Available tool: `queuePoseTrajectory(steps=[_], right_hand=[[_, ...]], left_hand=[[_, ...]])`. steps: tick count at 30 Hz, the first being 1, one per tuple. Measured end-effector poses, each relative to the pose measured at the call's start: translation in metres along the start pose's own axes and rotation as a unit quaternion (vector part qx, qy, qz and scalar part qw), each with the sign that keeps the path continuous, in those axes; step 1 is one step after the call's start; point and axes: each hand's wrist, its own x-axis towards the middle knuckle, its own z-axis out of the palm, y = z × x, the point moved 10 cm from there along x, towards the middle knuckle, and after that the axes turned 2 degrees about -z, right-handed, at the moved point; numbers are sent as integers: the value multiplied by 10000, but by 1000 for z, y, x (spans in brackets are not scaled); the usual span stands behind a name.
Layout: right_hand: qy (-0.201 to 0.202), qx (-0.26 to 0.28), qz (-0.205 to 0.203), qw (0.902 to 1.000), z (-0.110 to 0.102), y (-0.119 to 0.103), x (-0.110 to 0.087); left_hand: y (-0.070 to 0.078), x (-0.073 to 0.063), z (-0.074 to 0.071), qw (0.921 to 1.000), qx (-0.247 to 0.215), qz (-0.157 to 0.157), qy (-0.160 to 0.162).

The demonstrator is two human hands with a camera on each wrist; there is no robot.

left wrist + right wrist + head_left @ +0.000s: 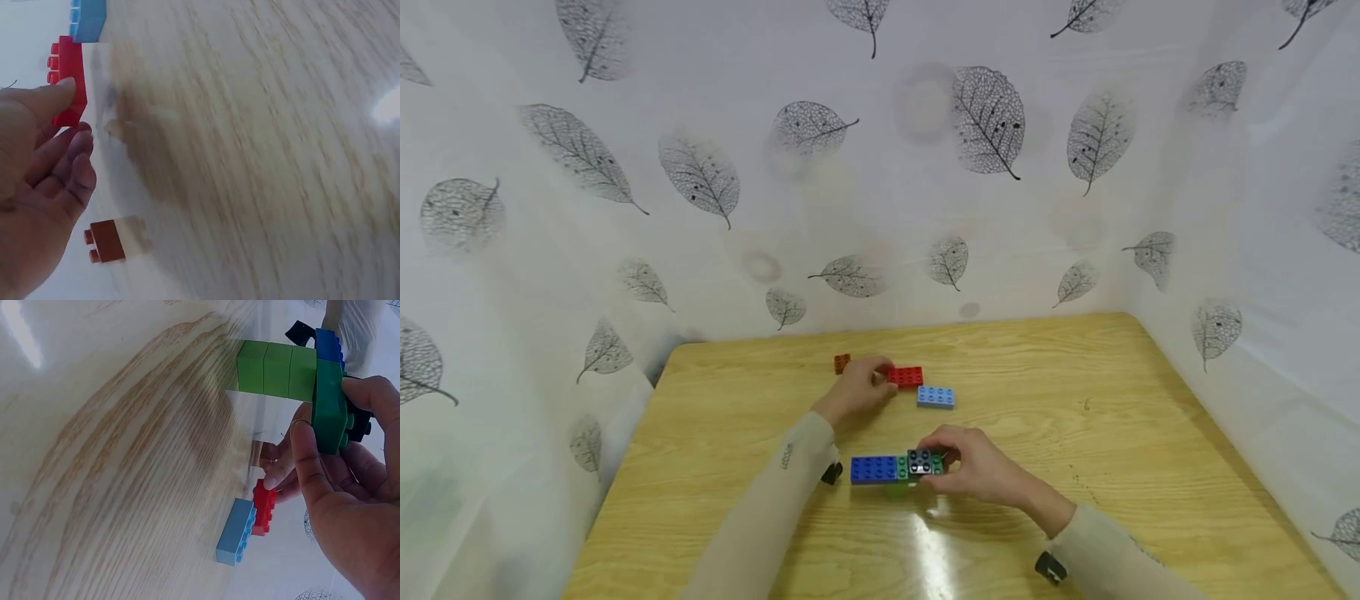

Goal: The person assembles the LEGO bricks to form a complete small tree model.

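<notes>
My left hand [854, 388] is at the back of the table, its thumb and fingers pinching the left end of a red brick [907, 377]. A light blue brick [936, 397] lies right by the red one. My right hand [983, 472] grips the right end of a built piece nearer the front. That piece has a column of light green bricks [277, 370] standing on the table. Across its top run a dark green brick [330, 406] and a blue brick [873, 470]. A black brick [919, 462] sits on the green one, partly behind my fingers in the right wrist view.
A small brown brick [842, 363] lies left of my left hand, near the back edge of the wooden table [1037, 375]. White curtains [880, 208] with leaf prints hang behind the table and along both sides.
</notes>
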Motion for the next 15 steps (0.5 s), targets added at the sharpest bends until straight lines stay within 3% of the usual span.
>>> queuePoseTrajectory(steps=[7, 11, 15], right_hand=[[-11, -69, 8, 10000, 0, 1, 0], [-61, -49, 138, 9999, 0, 3, 1], [-72, -52, 154, 9998, -1, 3, 1]], left_hand=[[8, -17, -26, 9974, -149, 592, 379], [11, -35, -42, 9944, -407, 739, 632], [15, -54, -53, 9925, -647, 806, 657]])
